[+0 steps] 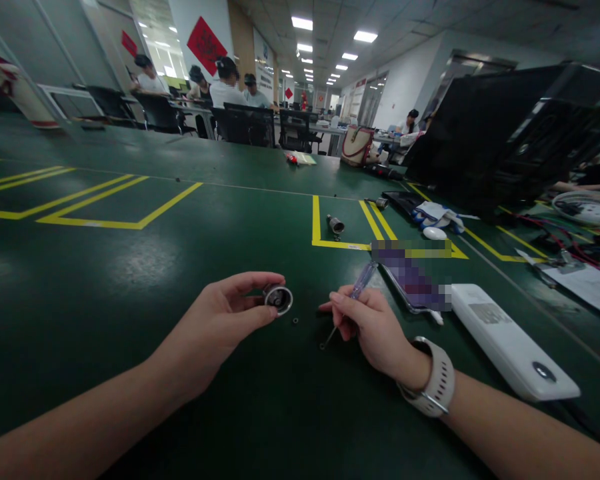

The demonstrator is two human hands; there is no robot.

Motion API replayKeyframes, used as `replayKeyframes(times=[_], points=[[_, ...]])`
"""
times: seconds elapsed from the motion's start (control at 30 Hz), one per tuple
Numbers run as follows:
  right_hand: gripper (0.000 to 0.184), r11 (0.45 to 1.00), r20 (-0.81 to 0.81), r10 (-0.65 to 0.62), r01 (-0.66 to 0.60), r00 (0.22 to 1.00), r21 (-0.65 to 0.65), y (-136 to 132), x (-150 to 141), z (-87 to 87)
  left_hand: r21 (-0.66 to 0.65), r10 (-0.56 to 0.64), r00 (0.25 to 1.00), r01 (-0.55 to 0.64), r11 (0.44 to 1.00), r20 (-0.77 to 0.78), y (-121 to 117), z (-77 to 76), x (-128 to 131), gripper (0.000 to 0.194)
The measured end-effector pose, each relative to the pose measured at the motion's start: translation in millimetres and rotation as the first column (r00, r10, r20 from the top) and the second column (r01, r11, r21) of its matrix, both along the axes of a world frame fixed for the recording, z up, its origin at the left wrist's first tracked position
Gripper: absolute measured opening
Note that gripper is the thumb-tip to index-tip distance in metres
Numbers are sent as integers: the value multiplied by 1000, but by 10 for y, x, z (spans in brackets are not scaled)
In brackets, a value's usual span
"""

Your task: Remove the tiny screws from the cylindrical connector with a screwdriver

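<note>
Between the thumb and fingers of my left hand [235, 307] is a round, hollow metal part [278, 299], its open end turned toward me. My right hand [367, 321] is closed around a screwdriver with a clear purple handle [364, 280]. Its thin shaft slants down toward the table, with a small dark piece [323, 346] at the tip. On the green surface between the hands lies a small dark nut-like ring [295, 321], touched by neither hand. Beyond them, a second metal cylinder [335, 225] lies on its side inside a yellow-taped box.
Right of my right hand lie a phone [413, 283], partly blurred, and a white power bank [513, 340]. Farther right are a clipboard with paper [587, 283] and tangled wires. A large black case [510, 140] stands behind. Several people sit at far desks.
</note>
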State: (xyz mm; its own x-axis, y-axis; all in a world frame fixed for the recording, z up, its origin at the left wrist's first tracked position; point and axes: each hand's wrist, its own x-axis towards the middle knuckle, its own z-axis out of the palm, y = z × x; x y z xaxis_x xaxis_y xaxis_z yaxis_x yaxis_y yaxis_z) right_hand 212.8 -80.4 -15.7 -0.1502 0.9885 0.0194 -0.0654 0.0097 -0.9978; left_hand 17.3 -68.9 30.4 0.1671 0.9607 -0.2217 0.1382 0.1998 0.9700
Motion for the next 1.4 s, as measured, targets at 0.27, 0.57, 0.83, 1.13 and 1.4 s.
replayKeyframes(times=[0.27, 0.57, 0.83, 1.13, 1.4], points=[[33, 995, 303, -13, -17, 953, 98, -56, -29, 56, 14, -7, 1000, 7, 1000, 28, 1, -7, 7, 30], [32, 995, -94, 7, -17, 996, -103, -4, -57, 23, 45, -38, 999, 38, 998, 7, 8, -30, 6, 25], [19, 941, 29, 1, -11, 1000, 340, -217, -119, 179, 30, -92, 996, 92, 995, 0, -31, -7, 1, 32], [19, 657, 500, -141, -297, 854, 693, -313, -153, 199, 112, -86, 996, 89, 990, -26, -71, 6, 21, 30], [15, 568, 655, -221, -450, 723, 689, -324, -189, 200, 202, -63, 996, 75, 977, -64, -75, -34, 24, 21]])
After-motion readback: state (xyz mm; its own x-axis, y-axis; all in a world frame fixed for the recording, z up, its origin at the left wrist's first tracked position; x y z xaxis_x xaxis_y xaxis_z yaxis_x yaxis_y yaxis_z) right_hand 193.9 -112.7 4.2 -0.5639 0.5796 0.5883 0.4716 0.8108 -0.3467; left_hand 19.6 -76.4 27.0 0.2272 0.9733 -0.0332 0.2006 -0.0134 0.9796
